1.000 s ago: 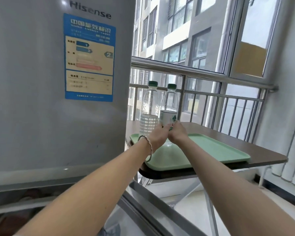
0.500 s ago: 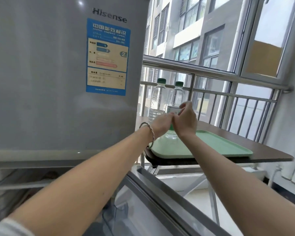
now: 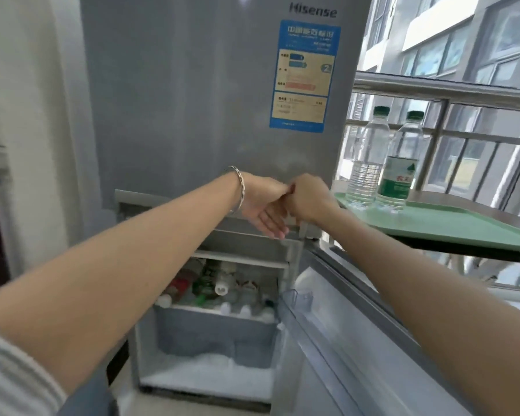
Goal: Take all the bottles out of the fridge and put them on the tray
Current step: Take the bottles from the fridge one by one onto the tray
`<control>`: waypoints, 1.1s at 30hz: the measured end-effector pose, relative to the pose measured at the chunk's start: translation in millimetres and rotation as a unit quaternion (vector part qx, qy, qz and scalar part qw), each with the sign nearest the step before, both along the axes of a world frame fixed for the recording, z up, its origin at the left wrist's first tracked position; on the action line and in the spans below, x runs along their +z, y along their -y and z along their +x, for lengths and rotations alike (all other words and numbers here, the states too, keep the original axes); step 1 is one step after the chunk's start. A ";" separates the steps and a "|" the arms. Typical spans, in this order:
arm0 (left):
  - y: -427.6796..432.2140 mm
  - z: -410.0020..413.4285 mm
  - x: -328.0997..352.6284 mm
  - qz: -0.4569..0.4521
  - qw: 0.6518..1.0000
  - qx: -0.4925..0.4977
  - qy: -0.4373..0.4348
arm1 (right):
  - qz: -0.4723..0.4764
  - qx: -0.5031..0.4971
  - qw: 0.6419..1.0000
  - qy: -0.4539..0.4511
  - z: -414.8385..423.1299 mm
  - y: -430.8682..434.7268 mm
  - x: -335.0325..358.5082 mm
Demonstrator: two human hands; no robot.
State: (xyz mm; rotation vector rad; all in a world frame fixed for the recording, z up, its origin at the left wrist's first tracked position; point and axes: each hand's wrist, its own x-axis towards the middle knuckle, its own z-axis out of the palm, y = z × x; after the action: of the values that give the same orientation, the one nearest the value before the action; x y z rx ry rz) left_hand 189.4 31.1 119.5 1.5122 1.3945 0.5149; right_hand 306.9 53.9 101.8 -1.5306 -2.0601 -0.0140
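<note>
Two clear water bottles with green caps stand upright and close together on the green tray (image 3: 451, 226): an unlabelled bottle (image 3: 367, 157) and a green-labelled bottle (image 3: 400, 163). The grey fridge (image 3: 207, 85) has its lower door (image 3: 342, 340) swung open. Inside, on a shelf, lie several bottles (image 3: 210, 280). My left hand (image 3: 264, 205), with a bracelet on the wrist, is empty with fingers extended downward in front of the fridge. My right hand (image 3: 309, 199) is curled beside it, touching it and holding nothing. Both hands are left of the tray.
The tray rests on a dark table (image 3: 508, 214) to the right of the fridge, in front of a metal railing (image 3: 445, 88) and windows. A frosted drawer (image 3: 213, 334) sits under the shelf. A clear door bin (image 3: 297, 298) juts from the open door.
Both hands have let go of the labelled bottle on the tray and moved left to the fridge front. My view has turned left and down, showing the open lower compartment.
</note>
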 end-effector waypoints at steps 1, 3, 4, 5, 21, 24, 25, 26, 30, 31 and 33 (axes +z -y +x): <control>-0.6 -16.0 -7.2 -0.032 0.999 -0.001 -0.030 | -0.047 0.021 0.998 0.020 -13.3 -1.1 -8.4; -3.3 -41.9 -23.6 -0.090 0.993 -0.003 -0.081 | -0.140 0.058 0.987 0.049 -37.5 -4.2 -25.5; -5.8 -53.5 -33.5 -0.115 0.988 -0.005 -0.100 | -0.182 0.070 0.979 0.057 -50.0 -5.4 -35.3; -9.4 -65.3 -43.9 -0.136 0.984 -0.008 -0.119 | -0.218 0.082 0.971 0.059 -62.8 -8.1 -47.0; -107.5 -142.8 -214.6 0.054 0.954 0.001 -0.295 | -0.359 0.043 0.922 0.141 -151.9 -103.2 -243.0; -127.5 -144.2 -242.0 0.051 0.961 0.016 -0.272 | -0.351 0.007 0.922 0.162 -153.9 -121.6 -266.8; -131.1 -144.2 -247.6 0.049 0.963 0.020 -0.264 | -0.353 0.001 0.921 0.165 -155.5 -123.2 -268.9; -132.7 -144.0 -252.0 0.047 0.965 0.022 -0.258 | -0.356 -0.002 0.920 0.163 -156.9 -124.6 -271.0; -133.8 -143.7 -262.5 0.051 0.964 0.036 -0.259 | -0.370 -0.001 0.918 0.144 -159.9 -134.3 -284.8; -134.2 -144.4 -265.3 0.054 0.963 0.039 -0.260 | -0.374 0.000 0.917 0.139 -160.7 -136.6 -289.8; -134.6 -147.8 -270.5 0.061 0.962 0.048 -0.262 | -0.365 -0.003 0.921 0.134 -163.6 -140.3 -299.3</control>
State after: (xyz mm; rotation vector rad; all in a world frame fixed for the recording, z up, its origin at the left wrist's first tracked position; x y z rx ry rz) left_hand 41.6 165.7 -151.0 1.7675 1.8750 0.2674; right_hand 143.3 194.1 -197.5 -2.0530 -2.4262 0.6454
